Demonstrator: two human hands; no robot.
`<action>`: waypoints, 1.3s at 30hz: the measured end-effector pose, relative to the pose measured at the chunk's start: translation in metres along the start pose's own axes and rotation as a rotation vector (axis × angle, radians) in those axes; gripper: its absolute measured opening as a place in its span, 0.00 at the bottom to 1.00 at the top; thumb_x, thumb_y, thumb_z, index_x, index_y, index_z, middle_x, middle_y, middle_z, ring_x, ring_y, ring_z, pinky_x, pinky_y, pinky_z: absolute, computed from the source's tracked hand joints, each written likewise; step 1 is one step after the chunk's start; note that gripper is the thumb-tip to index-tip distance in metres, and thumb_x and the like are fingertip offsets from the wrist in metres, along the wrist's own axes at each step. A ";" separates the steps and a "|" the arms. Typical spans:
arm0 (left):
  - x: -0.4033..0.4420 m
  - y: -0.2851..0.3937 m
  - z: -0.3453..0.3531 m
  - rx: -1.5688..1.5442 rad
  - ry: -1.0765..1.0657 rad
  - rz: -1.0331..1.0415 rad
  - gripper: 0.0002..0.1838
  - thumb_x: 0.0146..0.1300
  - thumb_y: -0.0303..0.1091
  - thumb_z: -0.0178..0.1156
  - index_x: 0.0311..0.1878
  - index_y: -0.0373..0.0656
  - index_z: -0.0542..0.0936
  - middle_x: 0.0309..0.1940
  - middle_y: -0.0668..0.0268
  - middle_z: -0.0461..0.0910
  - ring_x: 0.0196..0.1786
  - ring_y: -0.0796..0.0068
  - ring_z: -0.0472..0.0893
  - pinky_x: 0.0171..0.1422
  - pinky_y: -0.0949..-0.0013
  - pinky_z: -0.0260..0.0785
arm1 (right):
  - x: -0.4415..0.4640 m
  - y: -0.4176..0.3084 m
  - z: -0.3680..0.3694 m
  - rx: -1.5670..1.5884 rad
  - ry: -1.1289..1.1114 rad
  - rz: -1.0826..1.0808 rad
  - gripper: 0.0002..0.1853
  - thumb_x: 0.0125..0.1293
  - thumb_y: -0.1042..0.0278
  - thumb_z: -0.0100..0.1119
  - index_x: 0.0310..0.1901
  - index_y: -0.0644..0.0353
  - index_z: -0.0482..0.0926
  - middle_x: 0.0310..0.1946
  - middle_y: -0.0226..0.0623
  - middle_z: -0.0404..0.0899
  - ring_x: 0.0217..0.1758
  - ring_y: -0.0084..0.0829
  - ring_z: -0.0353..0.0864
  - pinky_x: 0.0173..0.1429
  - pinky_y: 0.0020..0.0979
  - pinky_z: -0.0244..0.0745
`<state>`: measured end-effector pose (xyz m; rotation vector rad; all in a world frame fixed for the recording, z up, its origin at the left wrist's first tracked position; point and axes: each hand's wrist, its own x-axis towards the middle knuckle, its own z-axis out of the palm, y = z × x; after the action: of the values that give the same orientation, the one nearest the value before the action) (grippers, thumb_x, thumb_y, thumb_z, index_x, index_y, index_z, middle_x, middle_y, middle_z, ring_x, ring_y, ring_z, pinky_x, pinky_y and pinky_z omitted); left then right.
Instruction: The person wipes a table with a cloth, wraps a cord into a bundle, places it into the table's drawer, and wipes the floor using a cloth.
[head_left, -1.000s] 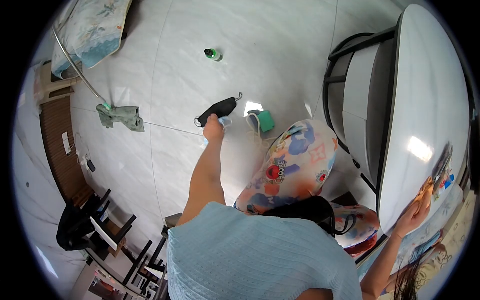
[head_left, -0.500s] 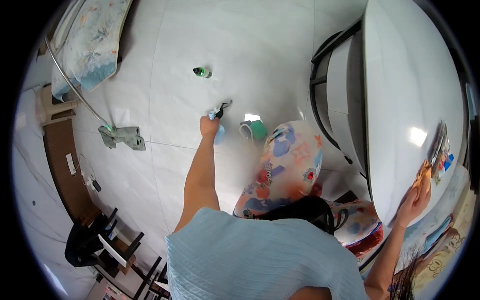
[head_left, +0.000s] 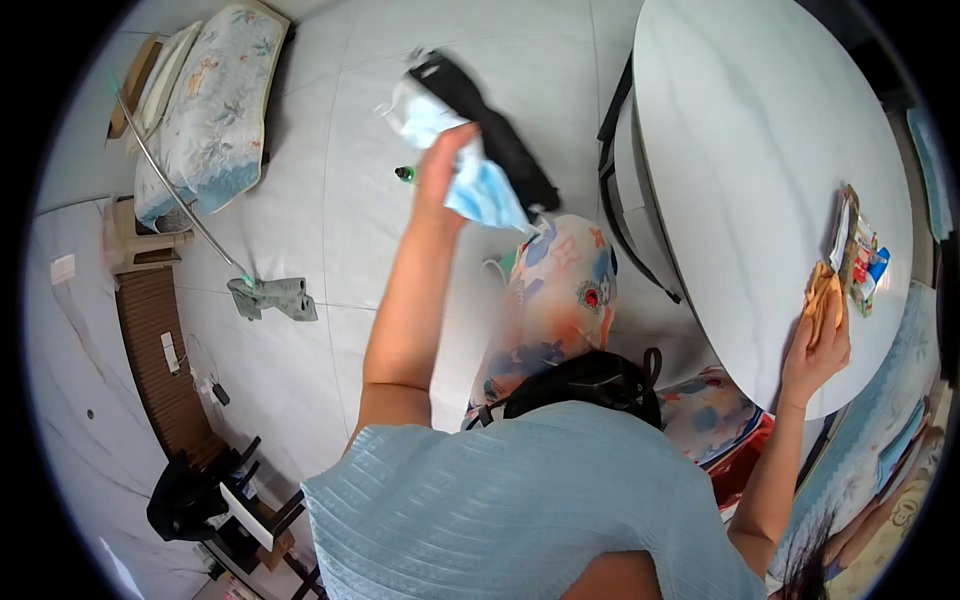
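Left hand: closed around a crumpled blue face mask, its fingers partly hidden by motion blur. A long black item is carried up just beyond the mask; whether it is gripped directly cannot be told. Change noted: both were at floor level half a second ago and are now raised off it together. Pickup is judged complete. A green-capped bottle is seen on the floor, just beside the left hand. Right hand: curled over an orange cloth on the white table, with packets just beyond it; little change is noted there.
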<state>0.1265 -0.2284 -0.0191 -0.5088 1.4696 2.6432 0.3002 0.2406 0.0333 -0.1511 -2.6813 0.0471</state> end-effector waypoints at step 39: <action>-0.142 -0.157 0.279 0.761 -1.228 0.484 0.12 0.68 0.29 0.44 0.47 0.36 0.75 0.54 0.56 0.76 0.54 0.66 0.77 0.53 0.71 0.67 | -0.287 0.095 -0.120 0.156 0.477 1.208 0.21 0.60 0.76 0.54 0.56 0.65 0.74 0.46 0.41 0.80 0.50 0.33 0.78 0.58 0.29 0.68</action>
<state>0.2257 0.1030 0.0343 1.3620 1.8804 1.5943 0.6184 0.3031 0.0095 -1.4680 -1.7531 0.5055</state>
